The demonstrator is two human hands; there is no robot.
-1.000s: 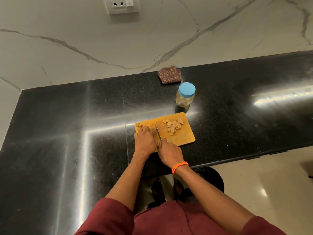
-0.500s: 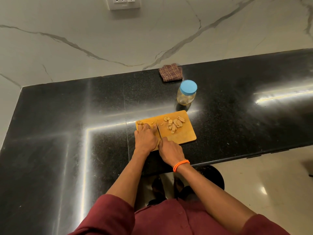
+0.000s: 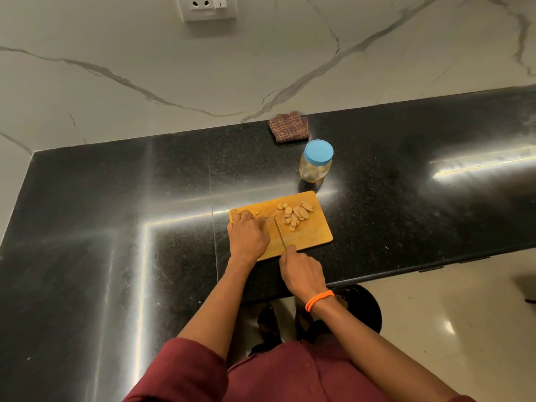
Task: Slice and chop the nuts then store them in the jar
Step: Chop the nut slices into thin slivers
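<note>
Right hand (image 3: 304,274) drawn back; thin knife (image 3: 280,233) beside pale nuts (image 3: 295,214)

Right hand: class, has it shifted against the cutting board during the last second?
Yes. Judged against the cutting board, the right hand has drawn back toward the person, away from the left hand, taking the knife along.

Pale sliced nuts (image 3: 295,213) lay heaped at the far right of the wooden cutting board (image 3: 311,235), a thin knife (image 3: 280,233) pointed away across its middle, and the blue-lidded clear jar (image 3: 316,161) stood upright, closed, just beyond.
</note>
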